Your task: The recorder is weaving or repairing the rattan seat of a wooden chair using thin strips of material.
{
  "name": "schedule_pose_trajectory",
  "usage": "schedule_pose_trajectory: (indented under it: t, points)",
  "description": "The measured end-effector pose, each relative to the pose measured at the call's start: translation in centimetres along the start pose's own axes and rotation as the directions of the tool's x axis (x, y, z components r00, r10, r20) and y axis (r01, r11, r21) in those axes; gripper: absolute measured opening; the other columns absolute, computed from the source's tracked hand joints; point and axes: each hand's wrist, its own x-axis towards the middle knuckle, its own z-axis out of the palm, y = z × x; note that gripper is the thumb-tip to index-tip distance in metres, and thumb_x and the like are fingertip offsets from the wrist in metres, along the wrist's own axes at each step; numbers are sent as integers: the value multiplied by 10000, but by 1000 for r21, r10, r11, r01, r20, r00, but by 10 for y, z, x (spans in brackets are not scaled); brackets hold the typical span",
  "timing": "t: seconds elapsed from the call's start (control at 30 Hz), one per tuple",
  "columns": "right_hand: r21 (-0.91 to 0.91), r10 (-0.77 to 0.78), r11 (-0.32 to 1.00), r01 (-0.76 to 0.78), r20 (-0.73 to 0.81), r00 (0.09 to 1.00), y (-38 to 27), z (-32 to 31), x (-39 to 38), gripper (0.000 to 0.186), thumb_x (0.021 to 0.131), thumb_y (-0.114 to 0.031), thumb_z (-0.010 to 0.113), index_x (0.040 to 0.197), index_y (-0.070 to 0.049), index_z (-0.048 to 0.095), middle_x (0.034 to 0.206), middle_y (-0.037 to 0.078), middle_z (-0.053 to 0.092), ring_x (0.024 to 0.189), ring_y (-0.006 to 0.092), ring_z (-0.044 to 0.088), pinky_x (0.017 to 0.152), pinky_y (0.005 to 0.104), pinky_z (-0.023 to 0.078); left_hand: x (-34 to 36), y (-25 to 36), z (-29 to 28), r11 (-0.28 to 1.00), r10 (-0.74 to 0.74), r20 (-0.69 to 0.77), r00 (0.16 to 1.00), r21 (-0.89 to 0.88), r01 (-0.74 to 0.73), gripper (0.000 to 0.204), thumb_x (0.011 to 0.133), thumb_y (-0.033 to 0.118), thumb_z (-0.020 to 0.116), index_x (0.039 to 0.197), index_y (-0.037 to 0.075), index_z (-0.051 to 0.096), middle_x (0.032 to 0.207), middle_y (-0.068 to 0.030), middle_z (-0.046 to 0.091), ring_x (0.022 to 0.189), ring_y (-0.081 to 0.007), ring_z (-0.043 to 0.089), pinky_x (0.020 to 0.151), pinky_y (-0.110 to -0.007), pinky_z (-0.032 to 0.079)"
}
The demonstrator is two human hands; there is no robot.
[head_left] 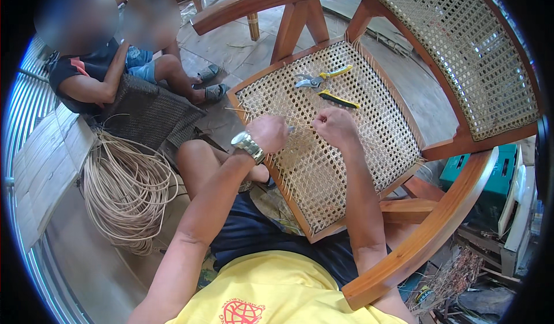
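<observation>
A wooden armchair's woven cane seat (369, 133) lies before me, tilted, with loose cane ends sticking out along its frame. My left hand (268, 132), a metal watch on its wrist, is closed over the seat's left part. A small shiny tip pokes out of its fingers; the rest of that thing is hidden. Close by on the right, my right hand (336, 126) is closed in a pinch above the weave; what it holds, if anything, is too fine to see. Pruning shears (314, 81) with a yellow handle rest on the seat beyond my hands. A yellow-and-black handle (339, 99) lies just below them.
The chair's curved armrests (427, 237) arch near my right arm and at the far side; its cane backrest (461, 53) rises at right. A coil of cane (127, 191) hangs at left. Two people sit at far left. A green crate (490, 180) stands at right.
</observation>
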Motion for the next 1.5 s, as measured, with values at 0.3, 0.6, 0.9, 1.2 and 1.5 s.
schedule_pose_trajectory:
  t: [0.3, 0.6, 0.9, 1.2, 1.5]
  points:
    - [-69, -41, 997, 33, -117, 992, -27, -8, -11, 117, 846, -149, 663, 795, -57, 713, 908, 130, 684, 856, 288, 687, 800, 421, 561, 25, 32, -25, 975, 59, 175, 983, 202, -95, 234, 856, 178, 606, 978, 43, 753, 982, -203, 734, 944, -328, 726, 811, -423, 579]
    - [56, 11, 998, -16, 95, 995, -5, 6, 1, 150, 857, -247, 695, 855, -100, 727, 964, 110, 686, 900, 290, 665, 824, 427, 528, 23, 18, 35, 998, 19, -57, 998, -61, -23, 247, 910, 222, 601, 830, 8, 694, 841, -215, 714, 845, -359, 716, 713, -445, 576]
    - [141, -190, 974, 179, 73, 979, 0, 7, -8, 123, 847, -221, 723, 940, -161, 775, 954, 40, 699, 989, 247, 596, 955, 443, 404, 41, -12, 28, 985, 28, 58, 998, -175, -17, 502, 897, 524, 649, 702, 63, 685, 662, -115, 692, 662, -292, 690, 668, -408, 541]
    - [131, -242, 964, 231, 81, 967, 0, 3, -13, 124, 833, -194, 742, 941, -142, 772, 871, 39, 697, 986, 258, 594, 942, 424, 402, -25, -112, -31, 941, -337, -282, 898, -72, 331, 422, 877, 489, 651, 868, 71, 712, 910, -174, 722, 808, -354, 700, 728, -466, 545]
    - [267, -404, 860, 435, -165, 900, -20, 41, 7, 160, 835, -177, 768, 979, -112, 740, 936, 31, 659, 975, 233, 604, 952, 372, 459, -52, -56, -89, 945, -283, -464, 840, -284, 161, 371, 904, 437, 652, 897, 68, 690, 819, -207, 702, 807, -420, 685, 720, -501, 531]
